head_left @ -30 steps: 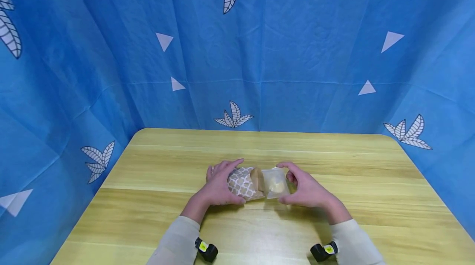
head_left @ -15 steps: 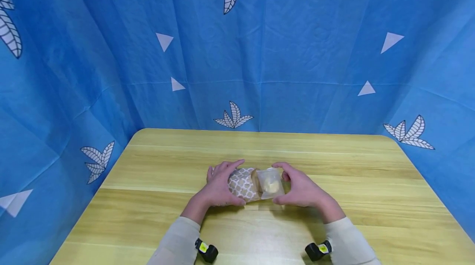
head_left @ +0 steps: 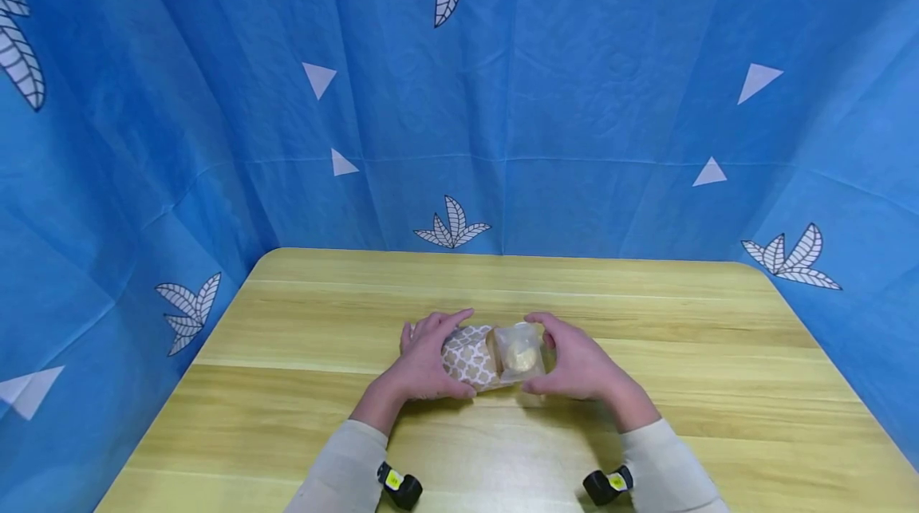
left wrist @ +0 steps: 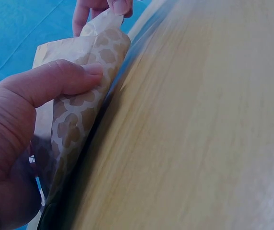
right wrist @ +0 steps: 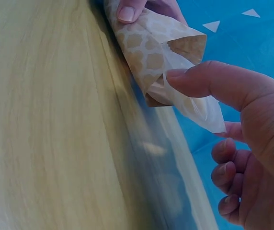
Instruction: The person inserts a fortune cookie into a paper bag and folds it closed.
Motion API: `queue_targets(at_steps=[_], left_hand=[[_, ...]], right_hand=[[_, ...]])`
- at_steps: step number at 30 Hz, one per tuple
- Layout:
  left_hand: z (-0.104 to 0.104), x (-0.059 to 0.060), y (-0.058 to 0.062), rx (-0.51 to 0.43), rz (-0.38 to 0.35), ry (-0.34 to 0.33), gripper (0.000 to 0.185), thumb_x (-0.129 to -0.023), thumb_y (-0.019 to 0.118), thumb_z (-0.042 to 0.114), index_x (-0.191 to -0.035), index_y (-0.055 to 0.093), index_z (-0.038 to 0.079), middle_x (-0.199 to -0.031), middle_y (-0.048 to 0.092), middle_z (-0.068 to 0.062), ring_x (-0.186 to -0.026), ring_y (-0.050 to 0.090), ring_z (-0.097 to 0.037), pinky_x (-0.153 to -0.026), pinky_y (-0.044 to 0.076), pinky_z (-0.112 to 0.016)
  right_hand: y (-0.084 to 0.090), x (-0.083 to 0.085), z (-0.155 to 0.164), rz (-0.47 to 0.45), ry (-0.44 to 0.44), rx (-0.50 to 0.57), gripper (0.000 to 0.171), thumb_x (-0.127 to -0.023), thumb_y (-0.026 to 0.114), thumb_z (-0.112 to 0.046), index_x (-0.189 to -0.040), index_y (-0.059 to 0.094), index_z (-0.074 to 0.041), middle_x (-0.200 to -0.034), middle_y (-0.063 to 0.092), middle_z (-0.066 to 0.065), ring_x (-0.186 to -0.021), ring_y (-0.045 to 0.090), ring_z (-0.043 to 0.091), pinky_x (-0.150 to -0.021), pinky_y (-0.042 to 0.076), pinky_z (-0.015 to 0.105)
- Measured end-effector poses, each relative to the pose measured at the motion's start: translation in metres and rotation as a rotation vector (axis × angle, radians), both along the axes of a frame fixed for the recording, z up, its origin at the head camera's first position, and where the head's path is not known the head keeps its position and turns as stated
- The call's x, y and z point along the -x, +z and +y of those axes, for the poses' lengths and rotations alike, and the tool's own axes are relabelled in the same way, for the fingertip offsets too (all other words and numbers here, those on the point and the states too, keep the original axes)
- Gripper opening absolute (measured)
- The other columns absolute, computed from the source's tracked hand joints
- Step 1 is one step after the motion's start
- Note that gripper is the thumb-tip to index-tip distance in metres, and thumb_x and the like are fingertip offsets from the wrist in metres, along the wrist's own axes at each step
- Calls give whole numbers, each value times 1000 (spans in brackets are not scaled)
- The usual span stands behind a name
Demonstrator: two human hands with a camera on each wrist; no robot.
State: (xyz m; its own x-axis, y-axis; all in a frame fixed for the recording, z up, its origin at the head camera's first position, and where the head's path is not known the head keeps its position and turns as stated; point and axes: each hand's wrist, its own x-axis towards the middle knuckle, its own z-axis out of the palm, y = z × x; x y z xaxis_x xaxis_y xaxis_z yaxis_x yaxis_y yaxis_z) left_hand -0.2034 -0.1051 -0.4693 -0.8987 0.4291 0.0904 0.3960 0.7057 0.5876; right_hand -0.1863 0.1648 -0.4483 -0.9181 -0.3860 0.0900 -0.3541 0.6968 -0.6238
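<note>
Kraft patterned paper bag lies mid-table, left hand gripping it. Right hand pinches clear pouch, partway into bag mouth. Judging: insertion roughly half done; the rest remains outside.

Head view downward from above; wrist views close (shared patterned bag).

Matt patterned paper bag; clear glossy plastic pouch; smooth wood-grain table; creased blue cloth backdrop.
</note>
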Motion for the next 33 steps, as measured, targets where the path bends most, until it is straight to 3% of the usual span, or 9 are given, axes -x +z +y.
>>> queue_targets(at_steps=[17,24,33], left_hand=[[0,-2,2,-8,-18,-10,117,-47,89,43,-147,28,36,-131,43,1,-125,33,-20,-105,-6,-60],[0,-2,4,-10,-17,-11,116,-48,89,43,-147,28,36,-131,42,1,-125,33,-21,-105,-5,-61],[0,-1,2,-20,-18,-12,116,-47,88,43,-146,29,37,-132,42,1,-125,33,-20,-104,-5,-61]], right_hand=[[-4,2,-2,28,-33,-53,100,-51,88,-45,-136,45,-15,-82,53,-3,-72,49,13,-64,43,31],[0,0,-2,97,-68,-129,100,-49,86,-48,-136,47,-15,-102,58,-5,-83,53,12,-71,47,34],[-6,1,-11,89,-9,-67,101,-50,88,-46,-136,47,-11,-116,57,-2,-91,54,12,-81,47,33]])
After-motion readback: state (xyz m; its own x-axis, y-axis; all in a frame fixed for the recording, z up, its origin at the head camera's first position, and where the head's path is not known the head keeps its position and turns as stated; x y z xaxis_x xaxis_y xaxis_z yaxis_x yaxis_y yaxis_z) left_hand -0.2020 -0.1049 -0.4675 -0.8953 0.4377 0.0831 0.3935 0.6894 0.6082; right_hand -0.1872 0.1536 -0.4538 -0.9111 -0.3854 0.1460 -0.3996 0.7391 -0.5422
